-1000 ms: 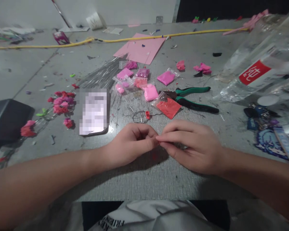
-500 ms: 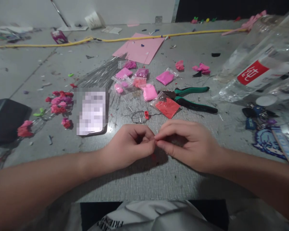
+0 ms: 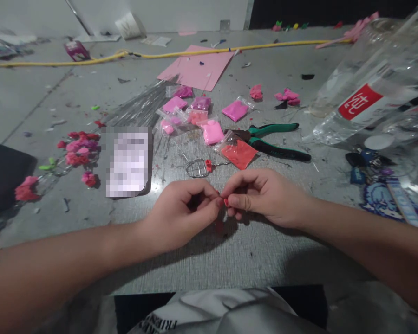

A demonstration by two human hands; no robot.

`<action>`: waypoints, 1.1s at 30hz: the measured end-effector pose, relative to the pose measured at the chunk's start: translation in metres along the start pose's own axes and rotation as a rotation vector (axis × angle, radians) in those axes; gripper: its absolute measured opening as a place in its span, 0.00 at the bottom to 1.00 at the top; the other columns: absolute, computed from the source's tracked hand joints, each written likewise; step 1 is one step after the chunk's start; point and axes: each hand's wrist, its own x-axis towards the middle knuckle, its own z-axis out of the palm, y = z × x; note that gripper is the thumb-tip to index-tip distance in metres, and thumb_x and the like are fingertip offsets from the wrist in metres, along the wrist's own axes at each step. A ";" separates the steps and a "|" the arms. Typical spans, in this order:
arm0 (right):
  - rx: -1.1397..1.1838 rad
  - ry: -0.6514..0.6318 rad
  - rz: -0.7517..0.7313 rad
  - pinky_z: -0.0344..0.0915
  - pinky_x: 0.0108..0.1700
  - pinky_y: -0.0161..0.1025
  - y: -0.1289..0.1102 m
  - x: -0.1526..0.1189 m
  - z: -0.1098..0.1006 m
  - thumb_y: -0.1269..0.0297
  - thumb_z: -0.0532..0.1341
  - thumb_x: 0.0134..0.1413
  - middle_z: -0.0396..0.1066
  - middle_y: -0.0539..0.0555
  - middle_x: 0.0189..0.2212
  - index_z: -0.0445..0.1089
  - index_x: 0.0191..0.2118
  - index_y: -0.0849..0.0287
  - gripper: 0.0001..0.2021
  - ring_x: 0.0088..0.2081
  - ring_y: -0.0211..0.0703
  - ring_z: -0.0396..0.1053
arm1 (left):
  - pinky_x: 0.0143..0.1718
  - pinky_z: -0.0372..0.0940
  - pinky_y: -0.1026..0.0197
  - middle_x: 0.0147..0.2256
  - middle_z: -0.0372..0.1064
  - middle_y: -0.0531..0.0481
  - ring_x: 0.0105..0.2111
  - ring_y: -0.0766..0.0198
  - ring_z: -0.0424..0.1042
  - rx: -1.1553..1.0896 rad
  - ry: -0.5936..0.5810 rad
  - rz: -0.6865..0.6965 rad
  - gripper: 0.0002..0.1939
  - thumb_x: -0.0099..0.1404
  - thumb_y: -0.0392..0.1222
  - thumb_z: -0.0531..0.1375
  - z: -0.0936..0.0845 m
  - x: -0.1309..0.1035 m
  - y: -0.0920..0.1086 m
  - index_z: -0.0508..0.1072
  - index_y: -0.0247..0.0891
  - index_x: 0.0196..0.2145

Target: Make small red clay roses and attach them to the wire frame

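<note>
Across the grey table (image 3: 195,273) lie shaped pink and red flowers (image 3: 78,155), with a red bud (image 3: 208,165) by a wire loop (image 3: 196,169), while the left hand (image 3: 181,211) and right hand (image 3: 270,199) pinch a small red clay piece (image 3: 226,202) between them, its shaping seemingly unfinished.

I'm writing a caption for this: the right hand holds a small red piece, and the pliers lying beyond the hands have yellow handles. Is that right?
Not quite: the pliers have green and black handles, not yellow, as the head view shows. The right hand does hold a small red piece.
</note>
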 end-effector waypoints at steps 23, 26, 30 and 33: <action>-0.071 0.121 -0.120 0.58 0.20 0.29 -0.007 -0.004 -0.001 0.57 0.66 0.65 0.69 0.46 0.24 0.71 0.39 0.58 0.10 0.23 0.31 0.65 | 0.41 0.70 0.62 0.40 0.75 0.45 0.38 0.61 0.76 0.480 -0.452 0.481 0.11 0.73 0.38 0.60 -0.027 0.012 -0.014 0.81 0.40 0.48; 0.004 0.138 -0.174 0.64 0.23 0.28 -0.004 -0.002 -0.002 0.61 0.70 0.61 0.74 0.47 0.27 0.76 0.39 0.59 0.07 0.25 0.30 0.69 | 0.39 0.70 0.65 0.37 0.76 0.47 0.36 0.64 0.76 0.254 -0.265 0.424 0.08 0.70 0.36 0.64 -0.025 0.014 -0.012 0.83 0.41 0.45; 0.118 0.113 -0.197 0.69 0.28 0.28 -0.001 -0.001 -0.002 0.65 0.71 0.60 0.78 0.48 0.30 0.79 0.39 0.58 0.04 0.28 0.30 0.74 | 0.34 0.69 0.66 0.34 0.75 0.49 0.33 0.67 0.74 -0.035 0.053 0.256 0.05 0.67 0.36 0.67 -0.019 0.013 -0.011 0.84 0.41 0.41; 0.140 0.103 -0.164 0.69 0.28 0.28 -0.001 -0.003 -0.001 0.68 0.71 0.59 0.80 0.49 0.31 0.80 0.40 0.57 0.03 0.29 0.31 0.75 | 0.33 0.70 0.67 0.36 0.77 0.48 0.33 0.67 0.74 -0.195 0.096 0.189 0.05 0.65 0.36 0.69 -0.014 0.012 -0.013 0.84 0.40 0.40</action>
